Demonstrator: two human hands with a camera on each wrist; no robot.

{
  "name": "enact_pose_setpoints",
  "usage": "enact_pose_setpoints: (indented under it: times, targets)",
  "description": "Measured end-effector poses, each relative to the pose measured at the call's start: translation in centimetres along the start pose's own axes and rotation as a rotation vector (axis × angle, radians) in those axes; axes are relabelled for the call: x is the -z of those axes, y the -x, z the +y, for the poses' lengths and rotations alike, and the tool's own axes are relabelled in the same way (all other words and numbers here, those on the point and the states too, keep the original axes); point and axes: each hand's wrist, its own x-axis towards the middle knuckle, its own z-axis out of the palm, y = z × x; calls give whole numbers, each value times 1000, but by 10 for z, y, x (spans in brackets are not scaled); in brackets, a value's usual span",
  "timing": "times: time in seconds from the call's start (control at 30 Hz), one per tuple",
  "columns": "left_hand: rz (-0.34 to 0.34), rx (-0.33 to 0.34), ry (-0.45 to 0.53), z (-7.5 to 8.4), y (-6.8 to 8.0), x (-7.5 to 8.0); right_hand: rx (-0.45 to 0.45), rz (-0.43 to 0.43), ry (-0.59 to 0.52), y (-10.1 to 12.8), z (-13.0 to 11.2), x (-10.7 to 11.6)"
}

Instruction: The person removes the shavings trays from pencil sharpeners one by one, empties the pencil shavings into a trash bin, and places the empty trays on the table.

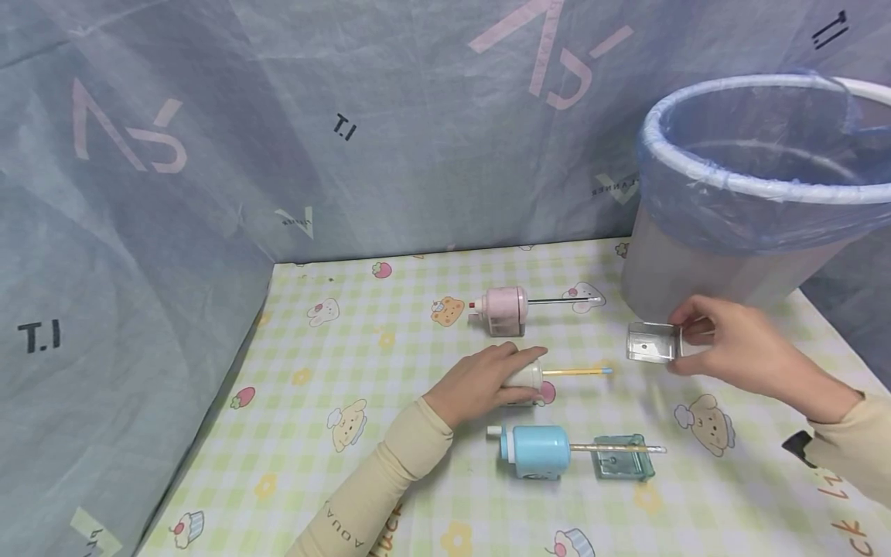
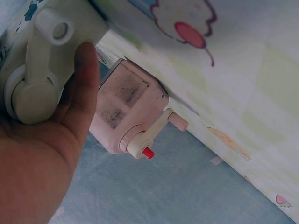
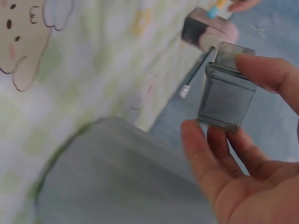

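Observation:
My left hand [image 1: 503, 370] grips a cream pencil sharpener [image 1: 525, 377] lying on the checked tablecloth, with a yellow pencil [image 1: 578, 372] sticking out of it to the right. In the left wrist view my thumb [image 2: 81, 84] lies beside that cream sharpener's crank [image 2: 35, 70]. Held just above the cloth is a small clear plastic drawer [image 1: 653, 343], pinched in my right hand [image 1: 685, 340] close to the bin. The right wrist view shows the clear drawer [image 3: 226, 88] between the thumb and fingertips [image 3: 261, 70].
A pink sharpener [image 1: 504, 309] with a dark pencil lies behind my left hand. A blue sharpener [image 1: 536, 451] with a pencil and a green clear drawer [image 1: 623, 458] lies in front. A lined waste bin [image 1: 752, 193] stands at the back right. Grey fabric walls close the back and left.

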Motion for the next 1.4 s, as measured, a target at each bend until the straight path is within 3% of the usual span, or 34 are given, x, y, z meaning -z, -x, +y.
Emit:
enact_pose_setpoints:
  times: [0.23, 0.47, 1.0, 1.4]
  targets:
    - [-6, 0, 0, -1, 0, 0, 38, -52, 25, -5, 5, -22]
    - [-7, -8, 13, 0, 0, 1, 57, -115, -25, -7, 3, -39]
    - [-5, 1, 12, 0, 1, 1, 81, -196, -154, -14, -6, -56]
    - [-6, 0, 13, 0, 0, 1, 111, -230, -166, -16, -7, -67]
